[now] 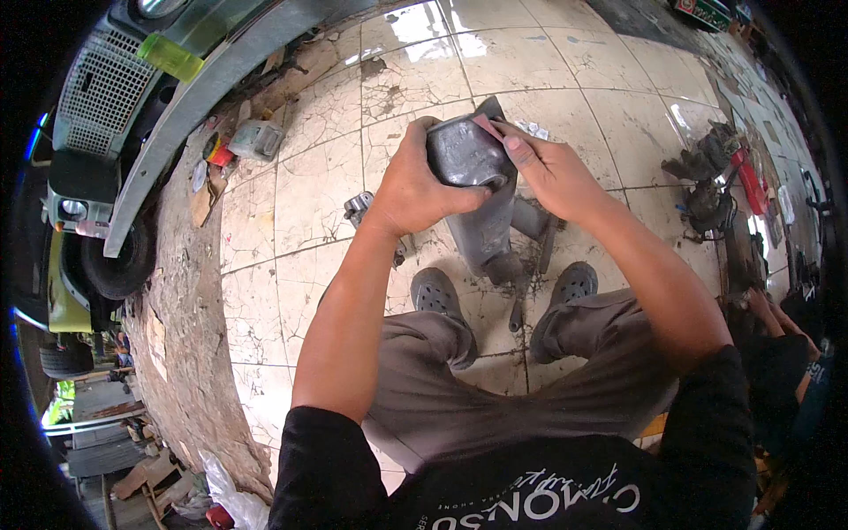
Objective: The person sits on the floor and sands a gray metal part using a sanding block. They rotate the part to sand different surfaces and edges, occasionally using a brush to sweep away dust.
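A grey, scuffed hollow part [467, 154], perhaps a vehicle component, is held up before me above the floor. My left hand [419, 185] grips it from the left, thumb along its near edge by a round opening. Between the thumb and fingers of my right hand [553, 169] is a folded reddish sheet, apparently sandpaper [488, 126], touching the part's upper right edge. Below the hands is a long grey piece [480, 228]; whether it joins the held part I cannot tell. A small metal fitting [358, 207] lies on the tiles left of it.
A dark tool handle [515, 317] lies between my grey clogs [437, 291]. At left stands a vehicle with a metal bumper [222, 69], near a clear plastic container [256, 140]. Dark greasy parts [709, 205] lie at right, where another person's arm [768, 315] shows.
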Demonstrator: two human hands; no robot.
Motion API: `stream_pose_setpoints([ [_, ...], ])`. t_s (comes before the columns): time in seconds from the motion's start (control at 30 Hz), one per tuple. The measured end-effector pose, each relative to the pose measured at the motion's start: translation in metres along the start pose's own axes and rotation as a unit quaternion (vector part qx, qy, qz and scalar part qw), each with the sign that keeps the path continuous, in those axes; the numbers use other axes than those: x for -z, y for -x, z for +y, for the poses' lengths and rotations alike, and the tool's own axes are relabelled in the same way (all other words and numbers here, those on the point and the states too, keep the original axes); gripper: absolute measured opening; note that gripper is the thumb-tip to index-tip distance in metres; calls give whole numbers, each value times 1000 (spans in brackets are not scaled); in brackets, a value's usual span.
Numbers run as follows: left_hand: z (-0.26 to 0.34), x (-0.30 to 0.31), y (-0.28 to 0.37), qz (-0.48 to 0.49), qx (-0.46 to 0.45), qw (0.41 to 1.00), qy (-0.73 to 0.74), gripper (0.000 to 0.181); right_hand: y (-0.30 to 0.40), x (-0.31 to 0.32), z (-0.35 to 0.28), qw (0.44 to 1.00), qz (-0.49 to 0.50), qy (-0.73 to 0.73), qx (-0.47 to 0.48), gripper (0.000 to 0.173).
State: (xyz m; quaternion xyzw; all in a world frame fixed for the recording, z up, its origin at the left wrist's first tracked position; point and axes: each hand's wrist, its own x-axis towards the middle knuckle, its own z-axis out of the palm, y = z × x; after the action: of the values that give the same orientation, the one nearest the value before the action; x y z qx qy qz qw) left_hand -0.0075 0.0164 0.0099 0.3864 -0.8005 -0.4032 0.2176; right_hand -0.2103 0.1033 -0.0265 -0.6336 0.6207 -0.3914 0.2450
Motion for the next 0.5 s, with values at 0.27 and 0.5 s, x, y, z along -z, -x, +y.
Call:
stream_pose_setpoints([
  [0.27, -12, 3, -3, -14, -19, 999, 45, 111, 3, -18, -23, 994, 67, 13, 80, 67],
  [0.5, -1, 0, -2, 0, 7, 1000, 18, 110, 8, -11, -17, 1000, 4, 10, 8, 64],
])
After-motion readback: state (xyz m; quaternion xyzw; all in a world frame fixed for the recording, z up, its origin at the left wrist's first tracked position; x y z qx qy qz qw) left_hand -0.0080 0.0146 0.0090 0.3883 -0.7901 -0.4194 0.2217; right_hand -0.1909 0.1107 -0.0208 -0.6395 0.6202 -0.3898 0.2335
